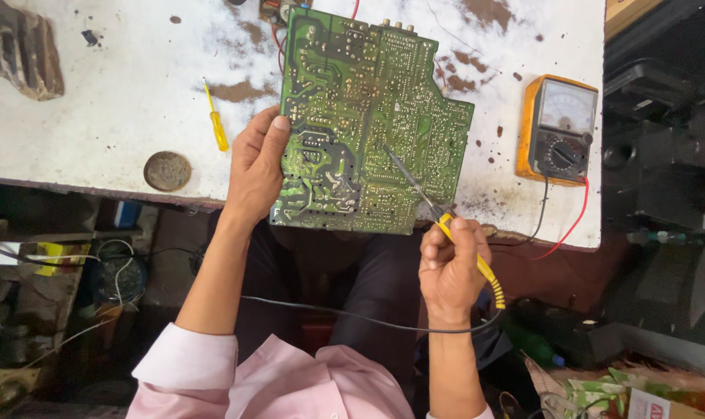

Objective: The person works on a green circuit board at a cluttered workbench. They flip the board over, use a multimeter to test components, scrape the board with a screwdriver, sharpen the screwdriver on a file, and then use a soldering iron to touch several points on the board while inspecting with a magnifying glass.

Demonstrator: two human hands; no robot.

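While the person leans over the worn white workbench [96,93], the left hand [255,167] grips the left edge of a large green printed circuit board [368,116] lying solder side up near the middle of the bench. The thumb is pressed on top of the board's edge and the fingers are curled beneath it, pinching the board between them. The board's lower edge sits at the bench's front rim, just above the person's lap.

At about four o'clock from the board's centre, the right hand [451,264] is closed tight around the yellow handle of a soldering iron [445,225]. Its slim metal shaft slants up toward eleven o'clock, and the tip rests on the board's solder side. A black cable [352,316] runs from the yellow spring collar at the handle's end and sweeps leftward across the lap.

At three o'clock from the board, well apart from both hands, an orange-cased analogue multimeter [556,128] lies on the bench with a red lead and a black lead trailing off its lower edge. At nine o'clock from the board, near the left hand, lies a small yellow-handled screwdriver [215,120], and at seven o'clock from that tool sits a round rusty metal lid [167,171]. Both arms wear pink sleeves [186,361] rolled up above the forearms.
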